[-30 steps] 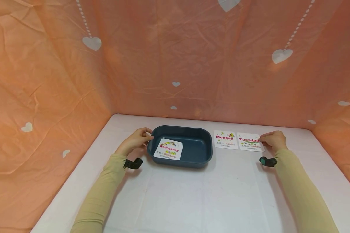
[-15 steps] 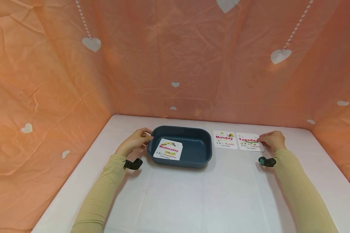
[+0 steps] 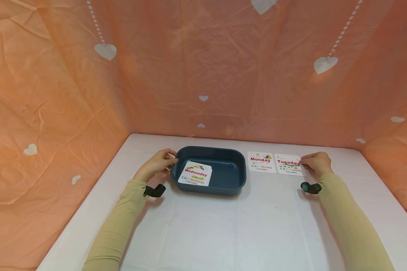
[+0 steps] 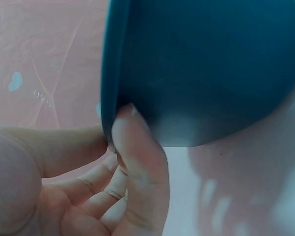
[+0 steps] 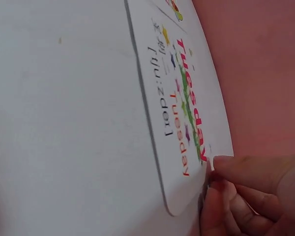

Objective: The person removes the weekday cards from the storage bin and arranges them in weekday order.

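My left hand [image 3: 160, 161] pinches the left rim of a dark blue oblong tray [image 3: 228, 175]; the left wrist view has its thumb and forefinger on either side of the tray's wall [image 4: 110, 64]. Inside, on the left, lies a small stack of white cards with the Wednesday card [image 3: 195, 174] on top. To the tray's right the Monday card [image 3: 261, 162] lies face up, with the Tuesday card [image 3: 289, 165] beside it. My right hand [image 3: 317, 163] pinches the Tuesday card's right edge; in the right wrist view thumb and forefinger meet at that edge.
A white table [image 3: 220, 229] carries everything, its near part stretching towards me. Orange cloth [image 3: 190, 75] with white hearts hangs behind the table and along both sides. Each wrist wears a black camera, such as the left one [image 3: 155, 191].
Hands, tray and cards keep their places. The whole head view has shifted very slightly to the left.
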`<action>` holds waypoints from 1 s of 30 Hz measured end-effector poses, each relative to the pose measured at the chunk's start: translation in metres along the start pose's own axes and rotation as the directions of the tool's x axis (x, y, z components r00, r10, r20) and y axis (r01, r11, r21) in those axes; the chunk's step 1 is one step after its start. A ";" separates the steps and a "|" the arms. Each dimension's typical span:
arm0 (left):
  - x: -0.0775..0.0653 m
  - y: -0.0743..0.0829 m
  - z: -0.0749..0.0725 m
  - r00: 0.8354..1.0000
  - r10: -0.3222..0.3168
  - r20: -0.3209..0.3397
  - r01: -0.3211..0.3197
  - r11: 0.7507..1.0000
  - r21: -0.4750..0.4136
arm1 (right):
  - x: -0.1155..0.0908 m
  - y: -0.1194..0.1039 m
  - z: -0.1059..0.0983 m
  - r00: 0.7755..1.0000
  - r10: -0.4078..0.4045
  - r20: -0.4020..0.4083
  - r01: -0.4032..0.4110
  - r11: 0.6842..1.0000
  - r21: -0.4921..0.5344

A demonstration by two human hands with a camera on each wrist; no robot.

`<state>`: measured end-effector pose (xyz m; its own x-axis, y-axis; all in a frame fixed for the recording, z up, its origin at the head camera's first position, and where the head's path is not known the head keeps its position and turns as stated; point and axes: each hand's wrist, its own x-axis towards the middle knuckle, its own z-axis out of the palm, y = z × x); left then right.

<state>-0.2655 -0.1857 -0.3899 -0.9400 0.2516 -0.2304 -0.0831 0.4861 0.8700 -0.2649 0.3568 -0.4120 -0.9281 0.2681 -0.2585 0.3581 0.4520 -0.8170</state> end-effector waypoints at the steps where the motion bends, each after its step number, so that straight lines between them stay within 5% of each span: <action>1: 0.000 0.000 0.000 1.000 0.001 0.001 -0.001 1.000 0.001 | -0.001 0.000 0.000 1.000 0.004 0.006 -0.004 1.000 0.009; 8: 0.001 -0.001 0.000 1.000 -0.002 0.002 0.002 1.000 0.002 | -0.002 -0.006 -0.001 0.999 0.033 0.039 -0.035 0.999 0.042; 20: 0.001 0.000 -0.001 1.000 0.008 0.003 -0.008 1.000 0.011 | -0.012 -0.034 0.002 0.982 -0.162 0.093 0.165 0.986 -0.030; 30: 0.000 -0.001 0.000 1.000 0.016 0.003 -0.016 1.000 0.007 | -0.025 -0.061 0.024 0.957 -0.218 0.194 0.222 0.975 -0.002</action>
<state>-0.2654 -0.1865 -0.3905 -0.9402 0.2621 -0.2176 -0.0657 0.4874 0.8707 -0.2662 0.3021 -0.3676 -0.9855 -0.0068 -0.1694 0.1431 0.5020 -0.8529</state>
